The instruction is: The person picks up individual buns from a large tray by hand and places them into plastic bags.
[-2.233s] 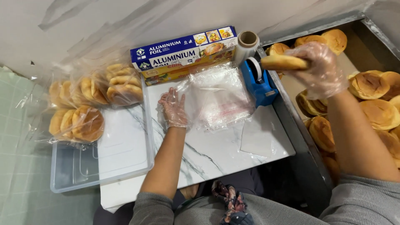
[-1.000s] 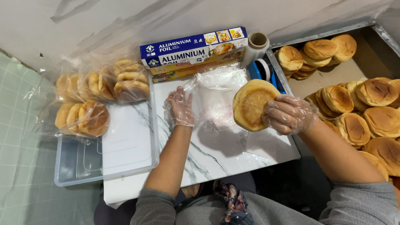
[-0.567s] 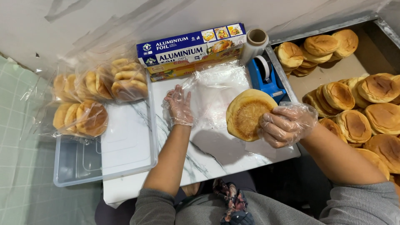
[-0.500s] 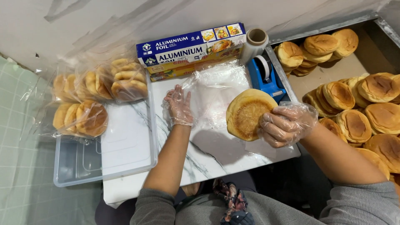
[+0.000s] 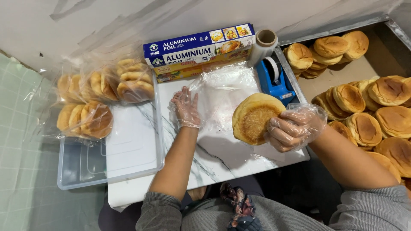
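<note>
Lowered since the earlier frame, the bun (image 5: 256,119) sits gripped in the gloved right hand (image 5: 293,128) above the worktop's right edge. Left hand (image 5: 186,107), fingers spread, presses the plastic wrap (image 5: 224,92) flat, ready to receive it.

The right hand (image 5: 293,128) holds a bun (image 5: 255,117) above the worktop (image 5: 222,158), its fingers (image 5: 278,130) wrapped over the bun's right edge. Left of those fingers, a plastic sheet (image 5: 224,92) lies spread on the worktop, and the left hand (image 5: 186,107) rests flat on the sheet's left edge. Behind the right fingers stands a tape dispenser (image 5: 274,77), with a roll (image 5: 263,45) behind it and a foil box (image 5: 199,49) lying along the wall behind the sheet. Right of the fingers, loose buns (image 5: 368,115) fill a tray (image 5: 338,75). Far left of the left hand's fingers, bagged buns (image 5: 100,96) sit over the back of a clear tub (image 5: 111,145).
</note>
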